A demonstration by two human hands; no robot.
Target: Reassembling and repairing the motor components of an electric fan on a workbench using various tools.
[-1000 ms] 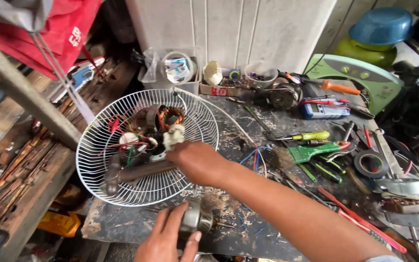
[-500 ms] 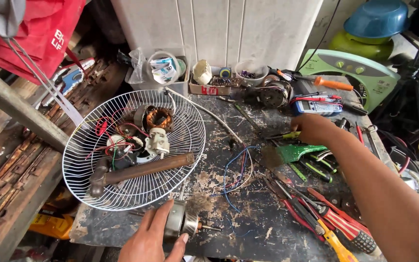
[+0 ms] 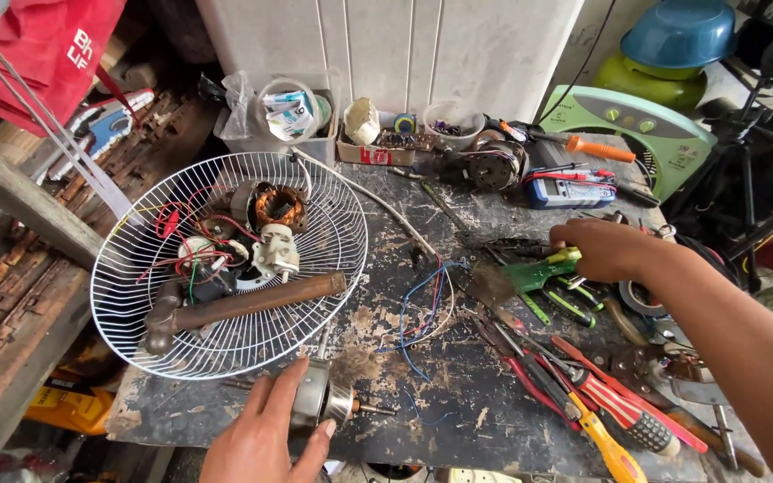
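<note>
My left hand (image 3: pixel 266 438) grips a small round metal motor rotor (image 3: pixel 328 402) with a short shaft, resting on the near edge of the worn black workbench (image 3: pixel 458 394). My right hand (image 3: pixel 606 249) reaches across to the right side of the bench and closes on a yellow-green handled screwdriver (image 3: pixel 543 264) lying among green-handled tools. A white wire fan guard (image 3: pixel 225 264) lies at the left, holding a copper-wound stator (image 3: pixel 279 206), a white part, red wires and a brown-handled hammer (image 3: pixel 243 302).
Loose blue and red wires (image 3: pixel 422 309) lie mid-bench. Red and yellow screwdrivers and pliers (image 3: pixel 601 402) crowd the right front. A blue multimeter (image 3: pixel 570 190), a motor (image 3: pixel 494 165) and small boxes line the back. A green fan base (image 3: pixel 628 125) stands at back right.
My right hand has moved from the fan guard across to the right side of the bench and onto the yellow-green screwdriver. My left hand stays on the rotor.
</note>
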